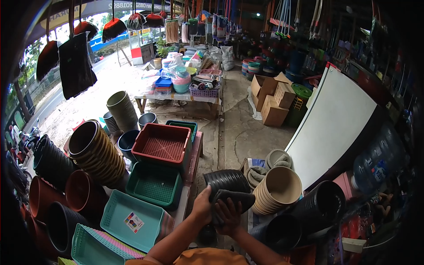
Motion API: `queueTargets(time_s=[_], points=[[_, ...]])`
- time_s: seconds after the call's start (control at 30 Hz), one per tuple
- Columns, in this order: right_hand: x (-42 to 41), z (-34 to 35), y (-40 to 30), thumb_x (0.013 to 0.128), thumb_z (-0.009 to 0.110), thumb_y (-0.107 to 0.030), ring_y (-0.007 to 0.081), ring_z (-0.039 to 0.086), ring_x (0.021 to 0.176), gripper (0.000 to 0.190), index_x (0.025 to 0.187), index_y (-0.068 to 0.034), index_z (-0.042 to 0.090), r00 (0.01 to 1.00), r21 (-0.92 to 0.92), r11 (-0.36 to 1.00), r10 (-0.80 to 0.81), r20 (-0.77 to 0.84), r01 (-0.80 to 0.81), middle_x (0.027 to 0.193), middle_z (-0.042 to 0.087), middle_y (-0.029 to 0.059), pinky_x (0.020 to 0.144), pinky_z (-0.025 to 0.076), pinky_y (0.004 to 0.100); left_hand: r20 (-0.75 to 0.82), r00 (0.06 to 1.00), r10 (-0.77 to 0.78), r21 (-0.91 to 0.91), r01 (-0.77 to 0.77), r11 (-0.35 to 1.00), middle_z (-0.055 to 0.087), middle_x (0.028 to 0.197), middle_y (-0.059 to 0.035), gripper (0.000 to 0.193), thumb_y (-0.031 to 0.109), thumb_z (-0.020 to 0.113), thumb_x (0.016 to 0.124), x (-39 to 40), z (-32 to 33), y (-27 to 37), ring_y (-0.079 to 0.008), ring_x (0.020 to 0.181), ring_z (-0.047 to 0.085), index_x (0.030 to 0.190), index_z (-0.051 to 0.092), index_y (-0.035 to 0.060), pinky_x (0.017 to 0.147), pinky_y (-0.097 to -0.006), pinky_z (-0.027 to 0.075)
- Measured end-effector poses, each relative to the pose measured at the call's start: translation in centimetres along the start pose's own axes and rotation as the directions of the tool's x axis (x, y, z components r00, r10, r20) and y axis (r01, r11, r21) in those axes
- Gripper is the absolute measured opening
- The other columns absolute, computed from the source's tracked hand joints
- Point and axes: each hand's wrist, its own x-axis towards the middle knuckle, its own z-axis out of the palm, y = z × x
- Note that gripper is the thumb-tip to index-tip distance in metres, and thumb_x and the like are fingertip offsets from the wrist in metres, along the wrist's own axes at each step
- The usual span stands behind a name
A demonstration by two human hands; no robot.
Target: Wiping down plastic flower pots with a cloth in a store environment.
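Note:
My left hand (202, 206) grips the near left side of a black ribbed plastic pot (228, 180), which lies tilted in front of me. A dark grey cloth (237, 198) is in my right hand (228, 213), pressed against the pot's near side. Close by on the right leans a stack of beige ribbed pots (283, 185). Behind that stack, grey cloths (257, 174) lie beside and on a round greyish pot (277, 158). Part of the black pot is hidden by the cloth and my hands.
Left are a red basket (162, 142), a green basket (154, 182), turquoise baskets (129, 218) and stacked brown pots (92, 149). Right stand black pots (328, 202), a white panel (334, 122) and a large water bottle (377, 165). Cardboard boxes (275, 111) stand ahead; brooms (114, 29) hang overhead.

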Motion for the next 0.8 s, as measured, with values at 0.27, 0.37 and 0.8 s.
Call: queueTargets(time_s=[0.27, 0.37, 0.8], points=[[-1.7, 1.9, 2.6, 0.091, 0.038, -0.048, 0.0336, 0.026, 0.141, 0.064, 0.145, -0.011, 0.039, 0.954, 0.057, 0.996, -0.048, -0.296, 0.068, 0.150, 0.035, 0.0124, 0.114, 0.009, 0.0567, -0.096, 0.995, -0.030, -0.351, -0.005, 0.936, 0.051, 0.133, -0.0207, 0.052, 0.036, 0.024, 0.104, 0.2, -1.4, 0.0, -0.0337, 0.122, 0.052, 0.134, 0.040, -0.0033, 0.107, -0.0484, 0.038], [-5.2, 5.3, 3.4, 0.096, 0.036, -0.037, 0.0365, 0.030, 0.138, 0.060, 0.145, -0.003, 0.033, 0.919, 0.194, 0.965, 0.234, -0.316, -0.179, 0.148, 0.035, 0.0196, 0.114, 0.021, 0.0513, -0.071, 0.996, -0.052, -0.368, 0.022, 0.930, 0.049, 0.135, -0.0208, 0.053, 0.037, 0.026, 0.104, -0.2, -1.9, 0.1, -0.0340, 0.122, 0.052, 0.137, 0.039, -0.0026, 0.109, -0.0463, 0.037], [4.5, -5.9, 12.2, 0.098, 0.046, -0.027, 0.0196, 0.067, 0.092, 0.035, 0.107, 0.002, 0.064, 0.462, 0.576, -0.611, 0.356, 0.812, -0.543, 0.102, 0.070, 0.0118, 0.086, 0.051, 0.0306, 0.215, 0.931, 0.296, 0.664, -0.362, 0.655, 0.058, 0.077, -0.0053, 0.042, 0.034, 0.040, 0.103, -0.3, -7.2, -1.5, -0.0107, 0.074, 0.051, 0.093, 0.057, -0.0026, 0.067, -0.0284, 0.044]])
